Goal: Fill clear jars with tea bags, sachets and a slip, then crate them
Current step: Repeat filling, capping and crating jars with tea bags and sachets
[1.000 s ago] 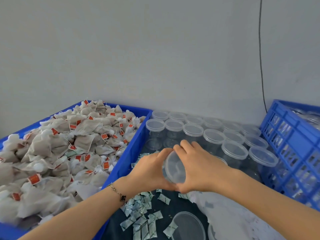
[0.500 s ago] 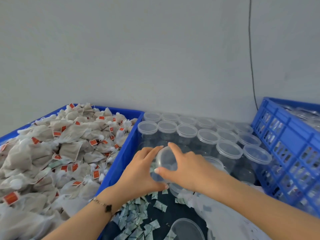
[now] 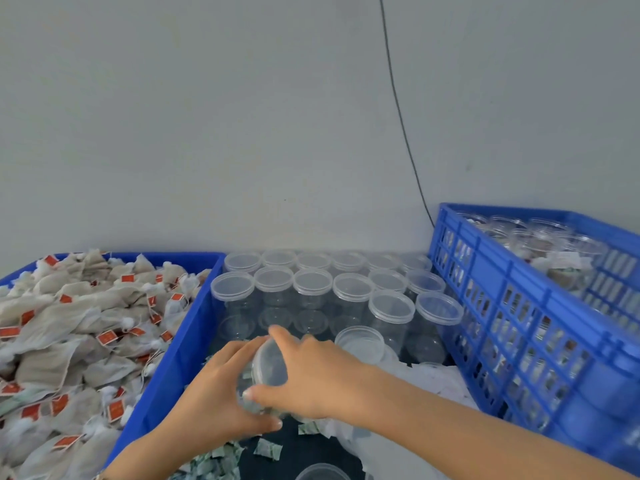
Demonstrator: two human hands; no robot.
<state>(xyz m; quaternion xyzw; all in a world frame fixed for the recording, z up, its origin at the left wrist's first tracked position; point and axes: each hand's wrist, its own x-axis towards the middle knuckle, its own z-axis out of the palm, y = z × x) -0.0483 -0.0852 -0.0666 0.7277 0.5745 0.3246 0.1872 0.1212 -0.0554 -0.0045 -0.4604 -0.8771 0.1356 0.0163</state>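
1. While I look down at the middle of the work place, my left hand grips the body of a clear jar that lies tilted, its mouth turned to my right.
2. My right hand grips the lid on that mouth, thumb below and fingers curled over the top rim.
3. The jar is at 6 o'clock from the rows of lidded empty jars.
4. At 9 o'clock from my hands the blue tray holds a heap of tea bags with red tags.
5. At 3 o'clock stands the blue crate, with filled jars inside.
6. At 6 o'clock small sachets lie scattered on the dark surface.
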